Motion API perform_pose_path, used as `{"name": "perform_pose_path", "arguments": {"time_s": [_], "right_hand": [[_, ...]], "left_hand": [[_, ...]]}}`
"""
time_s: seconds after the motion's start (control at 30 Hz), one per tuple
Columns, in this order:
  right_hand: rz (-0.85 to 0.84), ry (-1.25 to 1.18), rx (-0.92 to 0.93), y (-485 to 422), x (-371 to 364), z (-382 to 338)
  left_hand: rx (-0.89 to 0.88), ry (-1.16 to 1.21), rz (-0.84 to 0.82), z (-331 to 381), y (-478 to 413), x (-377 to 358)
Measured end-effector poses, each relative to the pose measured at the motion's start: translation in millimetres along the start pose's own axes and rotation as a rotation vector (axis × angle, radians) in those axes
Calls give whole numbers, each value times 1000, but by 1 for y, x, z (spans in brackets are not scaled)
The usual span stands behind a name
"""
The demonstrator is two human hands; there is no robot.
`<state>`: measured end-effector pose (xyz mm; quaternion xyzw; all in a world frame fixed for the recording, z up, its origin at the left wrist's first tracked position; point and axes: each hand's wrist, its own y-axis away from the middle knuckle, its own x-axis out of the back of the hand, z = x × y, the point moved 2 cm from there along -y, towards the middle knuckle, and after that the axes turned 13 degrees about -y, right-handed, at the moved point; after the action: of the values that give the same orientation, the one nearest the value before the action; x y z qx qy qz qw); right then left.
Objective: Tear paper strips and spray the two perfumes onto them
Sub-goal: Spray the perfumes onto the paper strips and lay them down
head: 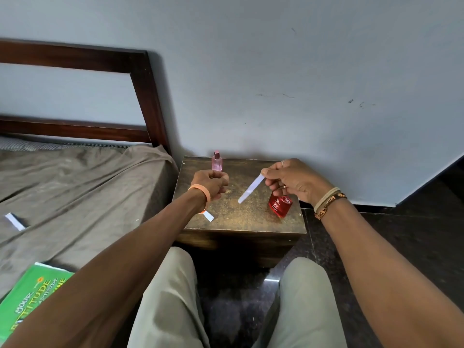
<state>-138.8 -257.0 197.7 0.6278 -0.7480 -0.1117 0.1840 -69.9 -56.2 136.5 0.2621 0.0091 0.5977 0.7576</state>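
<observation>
1. Pink bottle [217, 162] upright over the back-left part of the wooden tabletop [246, 219], lower half wrapped in the curled fingers of the left hand [210, 183]; top clear above the fist, cap or bare nozzle too small to tell.
2. Right hand [296, 182] across from it, thumb and forefinger pinching the upper end of a white paper strip [251, 188]; remaining fingers curled underneath.
3. Strip's long axis slanting from that pinch down and leftward, free end low over the middle of the tabletop, touching it or just above, not clear which.
4. Deciding relation: strip to the right of the pink bottle and apart from it, free end nearer the left hand than the pinched end, bottle top higher than that free end and farther back. Likely step in hand: lining up bottle and strip for a spray.
5. Probably called for next: bottle turned so its top faces the strip's flat side, and a left finger brought up onto the top, given the low grip.
6. Red bottle [280, 205] tilted just under the right hand, top end hidden by the fingers; held or merely leaning on the tabletop, impossible to say.
7. Second strip [209, 216] flat near the tabletop's front-left edge beside the left wrist; third strip [15, 221] on the bed [75, 192]; green book [32, 295] at the bed's near corner.
8. Risk, as a guess: mist drifting past so narrow a strip onto the tabletop, or the light paper fluttering aside.
</observation>
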Motion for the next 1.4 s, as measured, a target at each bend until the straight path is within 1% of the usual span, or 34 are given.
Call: {"name": "perform_pose_path", "arguments": {"time_s": [0.03,0.17,0.3,0.53,0.7,0.87,1.27,1.4], "right_hand": [[-6,-23,9,0,0,0],[-26,91,43,0,1,-8],[-44,118,81,3,1,-17],[-34,164,146,-4,10,-28],[-16,254,193,-38,23,-27],[7,321,170,-92,36,-14],[-115,467,73,-206,52,37],[-106,491,89,-235,50,56]], "left_hand": [[-8,-4,-26,2,2,-1],[-72,16,-162,22,12,-5],[-172,-85,-274,44,22,-13],[-251,-123,-215,67,23,-27],[-225,-106,-210,73,-8,-41],[-157,-56,-221,68,-57,-65],[-30,-18,-269,23,-157,-110],[9,-4,-251,9,-185,-120]]}}
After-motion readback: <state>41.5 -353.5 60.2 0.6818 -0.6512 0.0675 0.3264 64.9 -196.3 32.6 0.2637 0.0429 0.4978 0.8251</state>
